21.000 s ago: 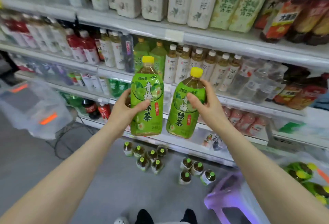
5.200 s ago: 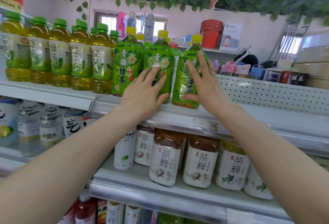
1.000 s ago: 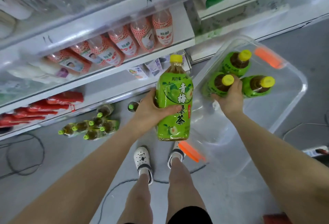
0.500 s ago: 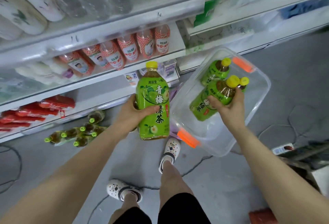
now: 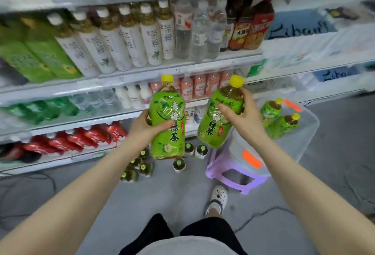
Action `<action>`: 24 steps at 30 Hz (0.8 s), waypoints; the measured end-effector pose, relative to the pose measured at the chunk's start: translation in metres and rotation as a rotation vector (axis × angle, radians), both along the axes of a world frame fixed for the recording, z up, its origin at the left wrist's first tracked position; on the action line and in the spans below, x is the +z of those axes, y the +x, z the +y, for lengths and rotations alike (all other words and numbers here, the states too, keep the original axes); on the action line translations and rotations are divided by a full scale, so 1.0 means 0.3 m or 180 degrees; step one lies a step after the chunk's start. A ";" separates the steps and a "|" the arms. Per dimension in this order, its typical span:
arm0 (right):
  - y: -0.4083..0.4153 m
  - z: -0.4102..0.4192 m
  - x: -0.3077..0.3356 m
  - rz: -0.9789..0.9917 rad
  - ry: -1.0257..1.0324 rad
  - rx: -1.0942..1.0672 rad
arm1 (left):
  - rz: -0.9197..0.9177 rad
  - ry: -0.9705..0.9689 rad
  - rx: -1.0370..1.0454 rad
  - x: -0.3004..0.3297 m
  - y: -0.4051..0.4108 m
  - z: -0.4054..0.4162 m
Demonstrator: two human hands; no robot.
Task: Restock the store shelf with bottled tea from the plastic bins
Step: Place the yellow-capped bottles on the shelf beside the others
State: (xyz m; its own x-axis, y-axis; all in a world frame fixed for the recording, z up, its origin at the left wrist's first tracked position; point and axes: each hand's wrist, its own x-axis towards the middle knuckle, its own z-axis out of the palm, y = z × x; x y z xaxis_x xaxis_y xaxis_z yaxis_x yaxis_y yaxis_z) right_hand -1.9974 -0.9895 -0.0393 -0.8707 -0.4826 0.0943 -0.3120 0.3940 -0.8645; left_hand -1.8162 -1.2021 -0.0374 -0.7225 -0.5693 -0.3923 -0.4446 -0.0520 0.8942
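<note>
Fingers of both hands are wrapped around bottled tea: the left hand [image 5: 145, 127] grips one green-labelled bottle [image 5: 168, 121] around its middle, thumb across the front of the label, holding it upright; the right hand [image 5: 242, 117] grasps a second bottle [image 5: 218, 117] at its shoulder, tilted with the yellow cap leaning right. Both bottles are carried in the air, clear of everything, one per hand, which probably halves the trips to the shelf.

Just beyond the right hand a clear plastic bin [image 5: 304, 133] sits on a purple stool [image 5: 227, 173], raised, it seems, so that reaching in needs less bending. Two more green bottles [image 5: 278, 119] lie inside it, so restocking is not finished.

On the floor between stool and shelving stand clusters of small bottles [image 5: 140, 167], close under the carried bottles; feet have to step around them.

Farther off, the store shelf [image 5: 129, 76] rises in tiers, its rows packed tight and its metal lips jutting forward. No gap for large green tea shows in these tiers, so the slot likely lies higher, out of view, and the bottles must lift past those edges.
</note>
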 end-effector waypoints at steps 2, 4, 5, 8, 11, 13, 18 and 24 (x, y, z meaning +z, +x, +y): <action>0.085 -0.119 0.047 0.0103 -0.0055 0.0261 | 0.0083 -0.0087 0.0213 0.057 0.119 -0.075; 0.160 -0.232 0.093 0.0182 -0.0156 0.0516 | 0.0186 -0.0181 0.0406 0.109 0.232 -0.142; 0.198 -0.286 0.122 0.0237 -0.0191 0.0635 | 0.0239 -0.0228 0.0494 0.136 0.285 -0.170; 0.307 -0.434 0.235 0.0375 -0.0304 0.0970 | 0.0479 -0.0409 0.0779 0.220 0.431 -0.251; 0.408 -0.567 0.392 0.0594 -0.0452 0.1284 | 0.0621 -0.0702 0.1027 0.318 0.563 -0.334; 0.466 -0.648 0.514 0.0758 -0.0557 0.1477 | 0.0765 -0.0802 0.1233 0.405 0.635 -0.387; 0.561 -0.853 0.841 0.0934 -0.0935 0.1833 | 0.1248 -0.1023 0.1553 0.644 0.759 -0.522; 0.596 -1.092 1.235 0.1154 -0.1319 0.2152 | 0.1526 -0.1417 0.1858 0.920 0.828 -0.693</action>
